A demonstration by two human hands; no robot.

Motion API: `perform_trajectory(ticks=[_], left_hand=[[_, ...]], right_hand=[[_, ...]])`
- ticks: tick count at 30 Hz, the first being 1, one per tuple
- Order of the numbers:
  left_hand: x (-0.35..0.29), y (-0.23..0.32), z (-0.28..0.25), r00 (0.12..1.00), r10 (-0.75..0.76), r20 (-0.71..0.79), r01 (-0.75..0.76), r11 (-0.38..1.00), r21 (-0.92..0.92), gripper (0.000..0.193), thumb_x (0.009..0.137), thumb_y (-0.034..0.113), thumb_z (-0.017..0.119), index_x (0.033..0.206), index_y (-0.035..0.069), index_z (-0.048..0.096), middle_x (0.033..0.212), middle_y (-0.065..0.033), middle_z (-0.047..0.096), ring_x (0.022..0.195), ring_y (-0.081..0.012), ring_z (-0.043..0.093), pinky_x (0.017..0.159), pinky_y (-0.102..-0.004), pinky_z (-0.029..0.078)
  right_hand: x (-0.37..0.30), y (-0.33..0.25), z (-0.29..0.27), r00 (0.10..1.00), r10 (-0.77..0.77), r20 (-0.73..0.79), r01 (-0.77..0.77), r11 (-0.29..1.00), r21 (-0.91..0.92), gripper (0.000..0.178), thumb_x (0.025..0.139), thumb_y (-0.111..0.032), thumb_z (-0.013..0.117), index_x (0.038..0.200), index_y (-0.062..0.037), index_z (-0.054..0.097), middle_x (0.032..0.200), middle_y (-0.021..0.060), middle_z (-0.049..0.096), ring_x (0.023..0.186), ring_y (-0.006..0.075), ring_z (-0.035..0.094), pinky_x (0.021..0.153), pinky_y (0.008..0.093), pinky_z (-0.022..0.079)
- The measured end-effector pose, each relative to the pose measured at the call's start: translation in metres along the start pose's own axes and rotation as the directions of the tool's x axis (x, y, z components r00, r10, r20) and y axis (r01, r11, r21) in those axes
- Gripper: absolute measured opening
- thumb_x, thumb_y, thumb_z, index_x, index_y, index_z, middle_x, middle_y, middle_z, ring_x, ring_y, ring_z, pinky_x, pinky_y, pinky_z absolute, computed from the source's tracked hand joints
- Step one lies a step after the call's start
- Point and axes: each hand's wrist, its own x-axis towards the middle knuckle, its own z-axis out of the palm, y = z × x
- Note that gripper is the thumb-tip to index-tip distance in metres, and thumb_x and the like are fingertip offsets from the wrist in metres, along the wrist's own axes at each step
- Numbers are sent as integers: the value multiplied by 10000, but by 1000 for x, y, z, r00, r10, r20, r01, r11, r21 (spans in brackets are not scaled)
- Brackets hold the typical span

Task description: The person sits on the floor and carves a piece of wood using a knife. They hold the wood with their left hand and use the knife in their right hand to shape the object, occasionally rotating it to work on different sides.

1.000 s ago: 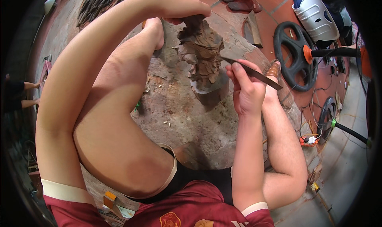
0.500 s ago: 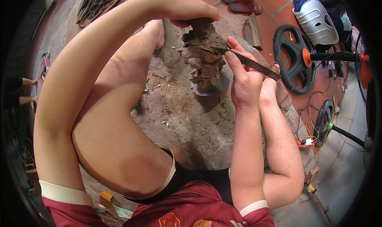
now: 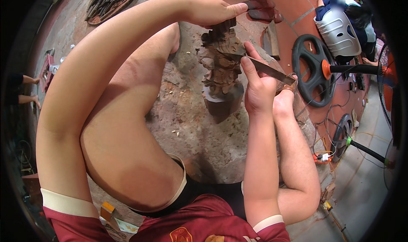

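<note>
A dark brown wood carving (image 3: 222, 57) with ragged, leaf-like relief stands on its smooth round base (image 3: 223, 102) on the stone slab between my legs. At the carving's top, my left hand (image 3: 219, 12) is closed over it, thumb stretched to the right and the other fingers mostly hidden. My right hand (image 3: 260, 85) grips a long flat metal blade (image 3: 272, 70) at the carving's right side. Thumb and fingers lie along the blade, and its left end meets the carved surface. The blade's other end reaches over near my right foot.
A round tray (image 3: 95, 19) of slim dark tools lies far left. Beyond the carving are dark red sandals (image 3: 263, 10) and a wooden piece (image 3: 270, 42). Fan bases (image 3: 314, 70), cables and a power strip (image 3: 323, 158) stand right. Another person sits near a white plastic stool (image 3: 338, 34).
The carving has turned a little and shows a different face. My left hand has rolled at its top, bringing the thumb into sight. The right hand and blade have shifted slightly.
</note>
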Motion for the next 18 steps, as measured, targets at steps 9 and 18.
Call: perform_trajectory(ticks=[9, 18], left_hand=[[10, -2, 8, 977, 191, -94, -177, 974, 143, 639, 1012, 505, 286, 1206, -14, 604, 1137, -236, 645, 1061, -371, 628, 923, -462, 462], [7, 16, 25, 967, 223, -126, -168, 924, 344, 616, 957, 522, 339, 1098, 35, 688, 1142, -236, 642, 1118, -412, 577, 998, -474, 421]], right_hand=[[3, -2, -18, 995, 91, -45, -91, 996, -10, 431, 891, -88, 686, 1274, 68, 563, 1274, 146, 601, 1139, 176, 572, 993, 298, 436], [11, -14, -66, 998, 66, -10, -67, 997, -35, 263, 973, -189, 545, 1167, -28, 616, 1265, 70, 573, 1149, 157, 514, 958, 313, 394]])
